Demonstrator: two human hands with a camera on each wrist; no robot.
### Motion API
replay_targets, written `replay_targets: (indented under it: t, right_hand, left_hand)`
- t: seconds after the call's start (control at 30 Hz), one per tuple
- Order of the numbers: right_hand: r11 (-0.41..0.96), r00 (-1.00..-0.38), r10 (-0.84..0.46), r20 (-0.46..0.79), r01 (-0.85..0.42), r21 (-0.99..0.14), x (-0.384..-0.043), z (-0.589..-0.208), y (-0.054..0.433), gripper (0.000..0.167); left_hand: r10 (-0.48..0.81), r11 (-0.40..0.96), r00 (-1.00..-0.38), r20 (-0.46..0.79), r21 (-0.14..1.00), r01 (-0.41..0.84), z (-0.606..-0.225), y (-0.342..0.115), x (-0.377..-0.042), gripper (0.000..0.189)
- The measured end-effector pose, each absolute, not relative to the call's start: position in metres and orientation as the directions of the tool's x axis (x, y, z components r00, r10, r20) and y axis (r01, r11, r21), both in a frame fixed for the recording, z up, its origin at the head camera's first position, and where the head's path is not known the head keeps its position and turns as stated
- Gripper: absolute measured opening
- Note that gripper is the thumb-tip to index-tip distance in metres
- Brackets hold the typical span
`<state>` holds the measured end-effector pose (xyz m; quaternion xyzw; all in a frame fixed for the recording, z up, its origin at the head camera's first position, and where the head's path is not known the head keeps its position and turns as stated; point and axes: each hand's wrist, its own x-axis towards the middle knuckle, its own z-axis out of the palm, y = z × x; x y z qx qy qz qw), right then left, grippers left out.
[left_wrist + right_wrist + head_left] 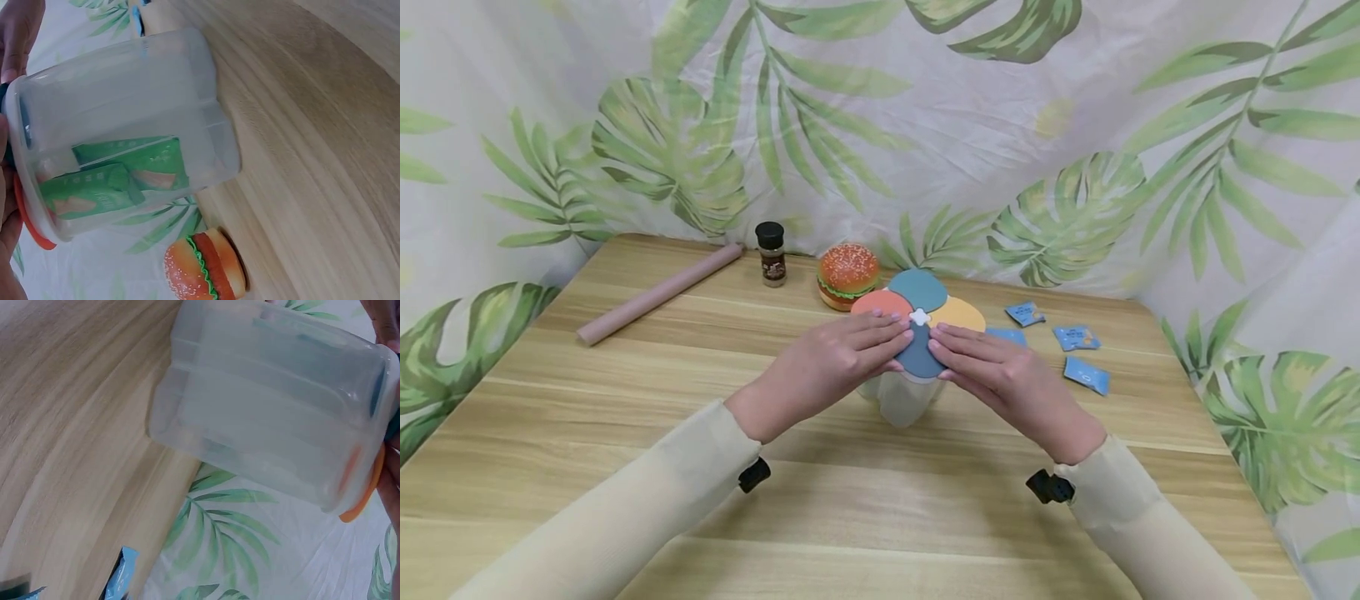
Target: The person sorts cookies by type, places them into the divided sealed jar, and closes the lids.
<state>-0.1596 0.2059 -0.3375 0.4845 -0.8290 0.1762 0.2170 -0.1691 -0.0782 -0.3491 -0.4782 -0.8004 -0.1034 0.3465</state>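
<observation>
A translucent storage container [901, 402] stands upright on the table, its lid [919, 287] made of teal, coral, yellow and dark-blue petals round a small white flower-shaped centre. My left hand [827, 362] lies with straight fingers across the coral and dark-blue petals. From the other side my right hand [1015, 375] rests its straight fingers on the yellow and dark-blue petals. Both sets of fingertips come close to the centre, and the thumbs sit lower by the front rim. Through the container wall, the left wrist view shows green packets [153, 162] inside.
A toy hamburger [848, 271] sits just behind the container, left of the lid. Farther left are a black-capped seasoning bottle [771, 257] and a long pink roll [662, 293]. Several small blue packets [1077, 337] lie to the right. A leaf-patterned cloth [970, 150] hangs behind the table.
</observation>
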Motion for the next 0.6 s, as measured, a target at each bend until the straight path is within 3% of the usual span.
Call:
replay_targets:
  t: [0.3, 0.5, 0.6]
  right_hand:
    - [0.44, -0.338, -0.733, 0.59, -0.897, 0.032, -0.1641, -0.3409, 0.2038, 0.061]
    - [0.433, -0.334, -0.738, 0.586, -0.901, 0.033, -0.1661, -0.3408, 0.2045, 0.06]
    - [0.432, -0.355, -0.733, 0.581, -0.902, -0.005, -0.1656, -0.3393, 0.2056, 0.052]
  left_hand:
    - [0.698, 0.524, -0.275, 0.661, -0.209, 0.826, -0.3524, -0.0785, -0.1695, 0.049]
    - [0.693, 0.509, -0.26, 0.673, -0.201, 0.837, -0.353, -0.0783, -0.1713, 0.047]
    - [0.68, 0.512, -0.263, 0.684, -0.186, 0.839, -0.3535, -0.0773, -0.1713, 0.046]
